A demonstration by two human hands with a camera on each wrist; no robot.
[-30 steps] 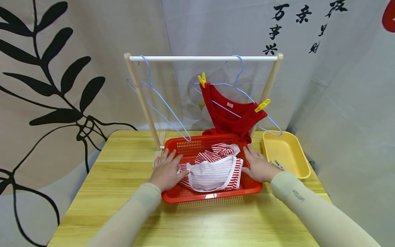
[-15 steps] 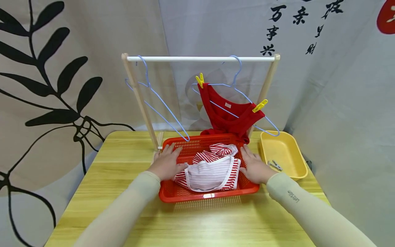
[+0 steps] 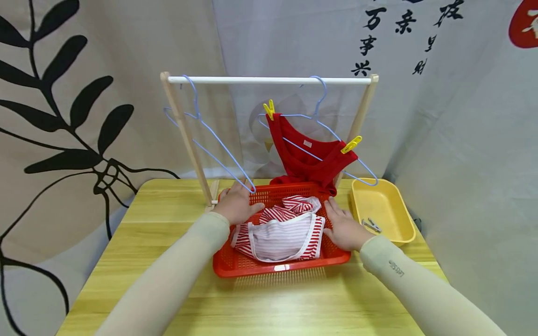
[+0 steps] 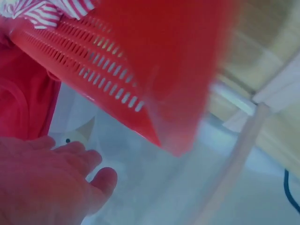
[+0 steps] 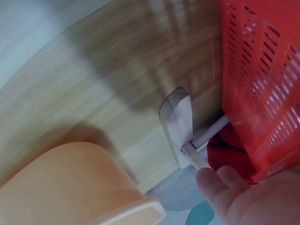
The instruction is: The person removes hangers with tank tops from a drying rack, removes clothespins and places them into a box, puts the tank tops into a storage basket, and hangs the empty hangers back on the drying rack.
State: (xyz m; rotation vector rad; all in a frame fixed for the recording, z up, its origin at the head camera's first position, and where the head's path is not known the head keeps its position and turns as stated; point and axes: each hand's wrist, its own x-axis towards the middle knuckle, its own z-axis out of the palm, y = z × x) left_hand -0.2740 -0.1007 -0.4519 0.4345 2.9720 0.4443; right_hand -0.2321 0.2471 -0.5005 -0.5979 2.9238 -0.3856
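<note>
A red plastic basket (image 3: 248, 270) with slotted walls sits on the table under a hanging rack. In it lies a red-and-white striped garment (image 3: 286, 238), loosely bunched. My left hand (image 3: 238, 204) is over the basket's back left part, fingers extended; the left wrist view shows the hand (image 4: 51, 183) apart from the basket wall (image 4: 108, 79), palm and thumb spread. My right hand (image 3: 343, 225) rests at the right rim with straight fingers. Behind the basket a red sleeveless top (image 3: 311, 154) hangs from a blue hanger (image 3: 365, 163), held by a yellow clothespin (image 3: 351, 145) on each strap.
A second blue hanger (image 3: 222, 144) with no garment hangs at the left of the white rail (image 3: 269, 80), which wooden posts (image 3: 185, 133) carry. On the right stands a yellow tray (image 3: 397, 210) with metal clips (image 3: 371, 225) in it. A printed cloth backdrop closes the back.
My left hand has left the basket's left rim and moved right and away from me, toward the back wall. The right hand stays at its rim. The head view has shifted slightly.
</note>
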